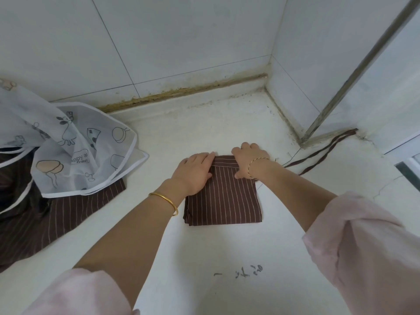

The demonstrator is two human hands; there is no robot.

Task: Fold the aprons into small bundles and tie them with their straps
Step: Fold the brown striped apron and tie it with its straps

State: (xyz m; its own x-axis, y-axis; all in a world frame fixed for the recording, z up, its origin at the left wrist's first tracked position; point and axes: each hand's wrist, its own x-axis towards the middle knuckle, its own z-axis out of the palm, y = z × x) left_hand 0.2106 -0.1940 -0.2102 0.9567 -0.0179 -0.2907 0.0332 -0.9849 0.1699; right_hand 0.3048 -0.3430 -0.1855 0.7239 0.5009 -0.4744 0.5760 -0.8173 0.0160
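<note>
Folded apron (225,201) lay on the surface (204,251). Left hand (195,172) pressed flat on its far edge; right hand (248,160) gripped it.

Folded apron (223,196): brown woven cloth, matt, thin pale stripes.
Sheer apron (75,151): thin translucent white cloth, printed, faint sheen.
Table (204,258): white, smooth, matt, scuffed, cracked.
Wall tiles (159,42): glazed, glossy.
Bangle (164,202): polished gold-coloured metal.
</note>
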